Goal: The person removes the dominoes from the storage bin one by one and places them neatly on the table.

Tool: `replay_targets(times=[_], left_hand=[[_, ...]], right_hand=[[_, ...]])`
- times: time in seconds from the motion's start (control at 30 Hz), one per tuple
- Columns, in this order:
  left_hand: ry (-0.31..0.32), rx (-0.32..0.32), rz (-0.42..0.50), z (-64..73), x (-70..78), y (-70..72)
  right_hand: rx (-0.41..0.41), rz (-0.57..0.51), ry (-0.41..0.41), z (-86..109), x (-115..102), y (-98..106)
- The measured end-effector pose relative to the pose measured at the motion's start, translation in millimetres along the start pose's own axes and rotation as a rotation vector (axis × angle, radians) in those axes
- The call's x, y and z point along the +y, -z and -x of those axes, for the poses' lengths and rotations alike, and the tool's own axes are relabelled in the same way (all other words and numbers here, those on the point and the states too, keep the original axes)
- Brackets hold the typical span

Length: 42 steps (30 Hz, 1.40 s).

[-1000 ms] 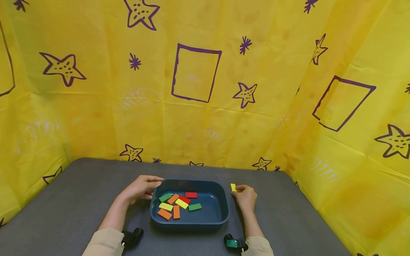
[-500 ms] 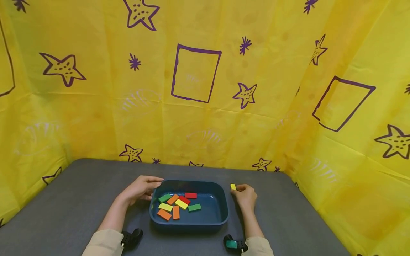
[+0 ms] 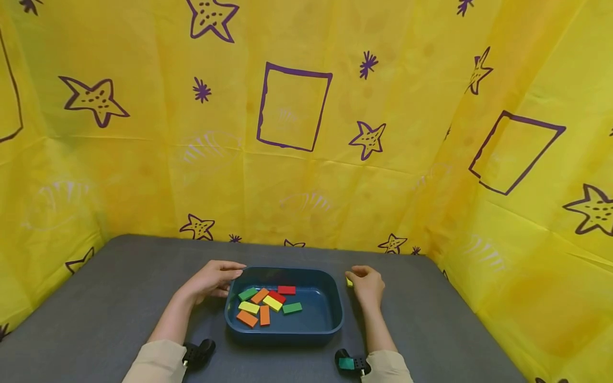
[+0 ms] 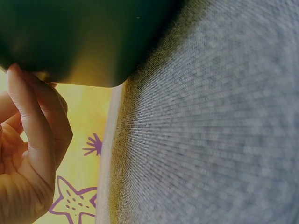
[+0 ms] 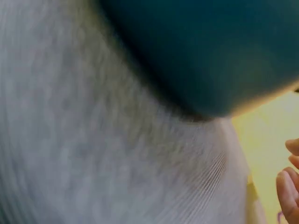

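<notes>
Yellow block point(image 3: 349, 283), just right of the blue tray point(image 3: 287, 338), is now more hidden; the right hand point(image 3: 367, 287) has released it, fingers raised from thumb. Left hand point(image 3: 215, 278) rests loose fingers against the tray's end.

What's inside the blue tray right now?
The blue tray holds two green blocks, three orange blocks, two red blocks and two yellow blocks, mostly toward its left side. Whatever lies directly beneath them is covered, so I can't tell.
</notes>
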<state>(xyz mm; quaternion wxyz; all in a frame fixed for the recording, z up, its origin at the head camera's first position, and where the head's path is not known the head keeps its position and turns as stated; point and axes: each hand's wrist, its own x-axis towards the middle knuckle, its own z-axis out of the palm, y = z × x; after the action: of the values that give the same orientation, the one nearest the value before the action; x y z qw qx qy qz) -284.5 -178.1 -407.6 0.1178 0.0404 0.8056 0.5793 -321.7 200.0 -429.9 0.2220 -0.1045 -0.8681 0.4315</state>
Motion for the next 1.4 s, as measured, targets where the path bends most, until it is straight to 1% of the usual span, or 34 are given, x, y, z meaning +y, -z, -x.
replay_targets(times=[0.1,0.23,0.33,0.43,0.73,0.8,0.9,0.97,1.07,1.23,1.4], left_hand=[[0.002,0.001,0.003,-0.5,0.0,-0.2],[0.004,0.0,0.006,-0.9,0.0,-0.1],[0.005,-0.002,0.006,-0.7,0.0,0.3],[0.003,-0.005,0.008,-0.5,0.1,0.9],[0.003,-0.013,0.016,-1.0,1.1,1.7],[0.002,-0.014,0.012,-0.8,1.0,1.6],[0.004,-0.013,0.012,-0.5,0.7,1.2],[0.005,-0.012,0.011,-0.6,0.8,0.8],[0.007,-0.011,0.01,-0.6,0.9,0.4],[0.003,-0.01,0.006,-0.5,1.1,0.2],[0.0,-0.014,0.01,0.1,1.1,0.4]], right_hand=[[-0.01,-0.009,0.021,2.0,-11.4,0.9],[-0.071,-0.045,0.03,5.3,-26.6,2.5],[-0.108,-0.074,0.059,8.4,-37.0,2.8],[-0.128,-0.083,0.087,10.9,-44.9,2.1],[-0.186,-0.119,0.117,15.1,-54.8,0.0],[-0.213,-0.146,0.123,15.8,-55.7,-0.8],[-0.281,-0.224,0.129,17.7,-57.8,-2.1],[-0.345,-0.292,0.129,19.3,-59.5,-3.1],[-0.45,-0.364,0.141,23.0,-62.2,-5.2],[-0.589,-0.378,0.162,29.5,-66.3,-9.6],[-0.702,-0.347,0.192,35.5,-69.5,-14.6]])
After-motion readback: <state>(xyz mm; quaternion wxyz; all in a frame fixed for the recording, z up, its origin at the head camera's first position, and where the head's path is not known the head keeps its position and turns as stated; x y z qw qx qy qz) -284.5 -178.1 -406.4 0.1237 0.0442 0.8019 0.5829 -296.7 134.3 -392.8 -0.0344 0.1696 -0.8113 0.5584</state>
